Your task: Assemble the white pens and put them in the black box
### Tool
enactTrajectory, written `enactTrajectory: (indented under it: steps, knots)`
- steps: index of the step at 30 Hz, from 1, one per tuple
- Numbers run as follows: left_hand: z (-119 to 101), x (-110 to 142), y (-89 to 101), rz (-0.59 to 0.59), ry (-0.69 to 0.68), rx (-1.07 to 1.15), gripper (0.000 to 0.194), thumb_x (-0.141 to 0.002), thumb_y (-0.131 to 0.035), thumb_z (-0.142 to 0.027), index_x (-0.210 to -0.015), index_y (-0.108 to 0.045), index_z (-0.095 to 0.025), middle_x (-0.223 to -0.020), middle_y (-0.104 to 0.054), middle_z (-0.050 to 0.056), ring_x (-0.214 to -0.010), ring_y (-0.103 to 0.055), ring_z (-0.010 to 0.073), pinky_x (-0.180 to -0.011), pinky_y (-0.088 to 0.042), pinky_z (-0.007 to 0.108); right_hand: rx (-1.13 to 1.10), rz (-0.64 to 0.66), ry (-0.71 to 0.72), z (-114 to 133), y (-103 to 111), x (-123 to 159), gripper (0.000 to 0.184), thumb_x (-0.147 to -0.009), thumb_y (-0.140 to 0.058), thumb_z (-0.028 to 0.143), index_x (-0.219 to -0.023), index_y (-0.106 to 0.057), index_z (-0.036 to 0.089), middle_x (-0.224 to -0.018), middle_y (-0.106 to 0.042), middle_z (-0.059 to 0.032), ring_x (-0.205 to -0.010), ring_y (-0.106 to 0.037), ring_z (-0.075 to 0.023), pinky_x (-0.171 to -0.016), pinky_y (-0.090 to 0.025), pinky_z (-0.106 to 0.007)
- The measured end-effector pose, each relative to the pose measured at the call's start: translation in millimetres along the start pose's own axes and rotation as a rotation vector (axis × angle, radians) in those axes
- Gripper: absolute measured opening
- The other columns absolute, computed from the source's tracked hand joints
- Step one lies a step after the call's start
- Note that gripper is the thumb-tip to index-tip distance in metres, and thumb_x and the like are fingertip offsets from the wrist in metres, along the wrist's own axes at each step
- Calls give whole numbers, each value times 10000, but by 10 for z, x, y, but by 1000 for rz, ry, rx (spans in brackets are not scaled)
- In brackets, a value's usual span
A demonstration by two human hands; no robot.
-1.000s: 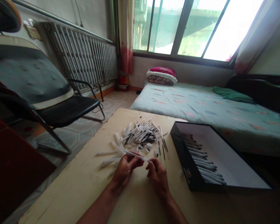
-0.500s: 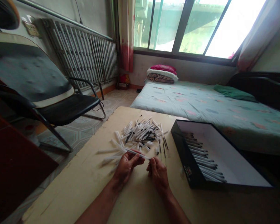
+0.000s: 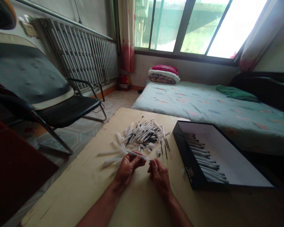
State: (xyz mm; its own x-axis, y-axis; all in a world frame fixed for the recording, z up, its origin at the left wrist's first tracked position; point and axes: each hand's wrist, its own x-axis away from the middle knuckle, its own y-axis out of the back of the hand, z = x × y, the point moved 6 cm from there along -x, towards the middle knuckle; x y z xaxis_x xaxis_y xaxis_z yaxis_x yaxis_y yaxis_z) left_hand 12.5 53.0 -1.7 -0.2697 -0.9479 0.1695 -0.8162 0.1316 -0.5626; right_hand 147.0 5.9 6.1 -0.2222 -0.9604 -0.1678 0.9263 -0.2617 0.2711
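Note:
My left hand is closed around a slim whitish pen, its thumb on top of the barrel. At the pen's right end, the fingers of my right hand are pinched on the tip. Just beyond both hands lies a loose pile of pen parts: white tubes, black caps and thin dark refills. Several longer translucent tubes fan out left of my left hand. To the right, an open black box with a white inside holds a row of pens along its near left side.
The hands and parts are over a pale tabletop. Behind it stands a bed with a patterned sheet and folded bedding. A black folding chair stands at the left, near a dark red surface.
The view has shifted slightly. Both hands keep the same hold on the pen, and the right fingers stay at its end. The pile and the box look unchanged.

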Motion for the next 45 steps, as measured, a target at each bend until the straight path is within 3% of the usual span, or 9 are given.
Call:
enactTrajectory:
  steps: [4, 9, 11, 16, 22, 29, 36, 42, 45]
  knots:
    - [-1, -5, 13, -15, -9, 9, 201, -667, -728, -244, -811, -639, -136, -751, -698, 47, -685, -654, 162, -721, -507, 318, -40, 10, 8, -16, -18, 0, 297, -885, -393, 449, -959, -486, 176, -594, -559, 35, -395, -456, -86, -415, -370, -180]
    - [7, -3, 6, -8, 10, 2, 218, -649, -741, -242, -801, -636, -127, -743, -692, 50, -668, -649, 159, -703, -507, 313, 45, 23, 15, 0, -12, 9, 346, -908, -356, 403, -664, -485, 194, -487, -487, 45, -397, -452, -80, -447, -355, -176]
    - [7, -6, 6, -6, 10, -4, 219, -653, -738, -244, -805, -636, -125, -743, -692, 52, -670, -649, 160, -706, -507, 314, 65, 19, 21, 4, -7, 9, 372, -911, -345, 407, -636, -479, 196, -473, -479, 45, -404, -460, -83, -453, -353, -177]
    - [8, -13, 20, -21, 2, 8, 213, -657, -735, -240, -808, -630, -132, -729, -695, 48, -671, -651, 162, -719, -505, 320, 0, 7, 4, -29, -17, 2, 305, -888, -371, 464, -932, -488, 186, -592, -555, 42, -403, -464, -89, -435, -372, -185]
    - [-2, 1, 0, -8, 2, -14, 203, -650, -739, -238, -787, -635, -131, -729, -688, 40, -659, -645, 160, -695, -505, 314, 51, 18, 22, 4, -14, 10, 369, -911, -342, 427, -643, -464, 203, -491, -488, 44, -403, -463, -87, -455, -367, -185]
    - [-4, -6, 7, -31, 6, -4, 217, -634, -749, -246, -784, -637, -136, -723, -687, 39, -658, -648, 163, -702, -505, 318, 28, 5, 22, -4, -16, 11, 300, -907, -348, 441, -874, -508, 190, -579, -560, 32, -405, -474, -90, -437, -370, -184]
    - [-21, 13, -22, -12, 5, -35, 229, -625, -757, -240, -784, -634, -133, -708, -674, 31, -649, -640, 160, -682, -507, 315, 86, 17, 31, 25, -11, 13, 418, -922, -304, 447, -617, -455, 204, -472, -466, 45, -404, -452, -88, -463, -357, -185]
    - [-16, -3, 8, -42, 2, -8, 230, -624, -756, -257, -780, -637, -136, -713, -684, 34, -653, -645, 157, -695, -503, 308, 5, -8, 26, -16, -14, 9, 311, -902, -355, 443, -920, -515, 176, -583, -574, 28, -392, -469, -83, -419, -369, -176]
    - [-17, -3, 1, -30, -5, -13, 226, -625, -755, -256, -778, -637, -137, -719, -685, 35, -649, -644, 158, -688, -504, 308, -2, -6, 39, -33, -23, 7, 287, -891, -386, 430, -912, -520, 177, -566, -562, 32, -393, -454, -82, -407, -352, -170]
